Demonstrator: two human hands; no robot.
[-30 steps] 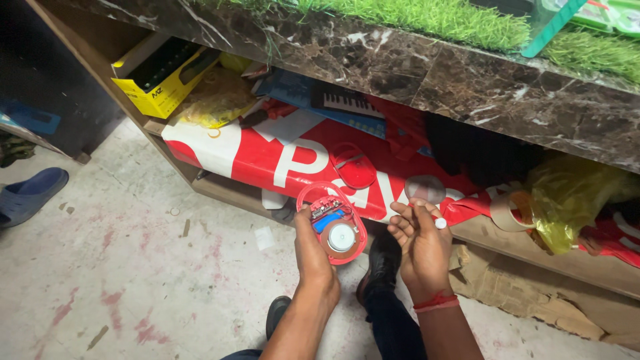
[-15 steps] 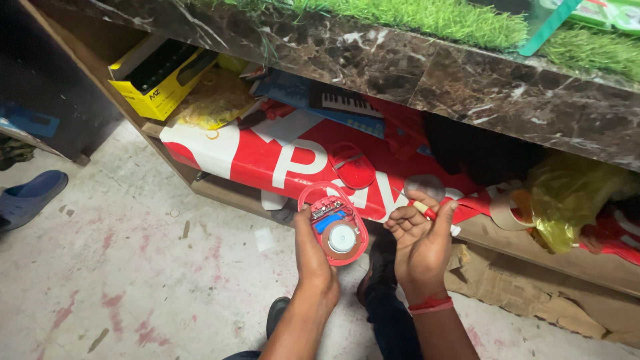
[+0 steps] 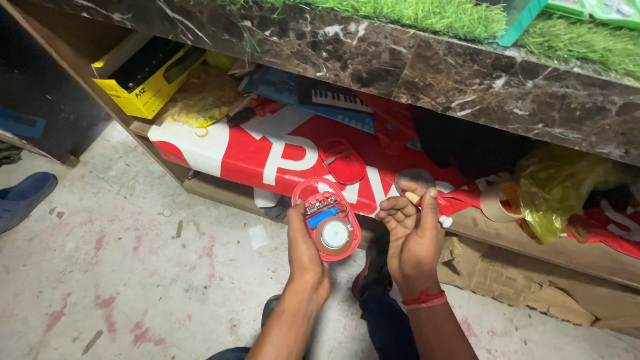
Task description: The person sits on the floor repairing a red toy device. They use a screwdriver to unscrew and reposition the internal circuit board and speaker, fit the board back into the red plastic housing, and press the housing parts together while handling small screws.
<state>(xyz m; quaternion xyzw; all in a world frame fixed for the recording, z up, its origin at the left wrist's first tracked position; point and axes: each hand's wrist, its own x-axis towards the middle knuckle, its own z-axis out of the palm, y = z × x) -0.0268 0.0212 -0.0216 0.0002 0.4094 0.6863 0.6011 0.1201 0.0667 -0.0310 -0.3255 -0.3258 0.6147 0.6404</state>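
The left hand (image 3: 303,250) grasps an opened red oval plastic casing (image 3: 326,218), inside facing up, its long axis running from the wrist away toward the shelf; a blue part sits above a round white disc. The right hand (image 3: 412,233), fingers curled, pinches a thin pale tool (image 3: 411,198) just right of it.

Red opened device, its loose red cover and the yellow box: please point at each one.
Red opened device (image 3: 327,220): head view, on its round silver disc.
Loose red cover (image 3: 343,161): head view, its middle.
Yellow box (image 3: 143,93): head view, its yellow front side.
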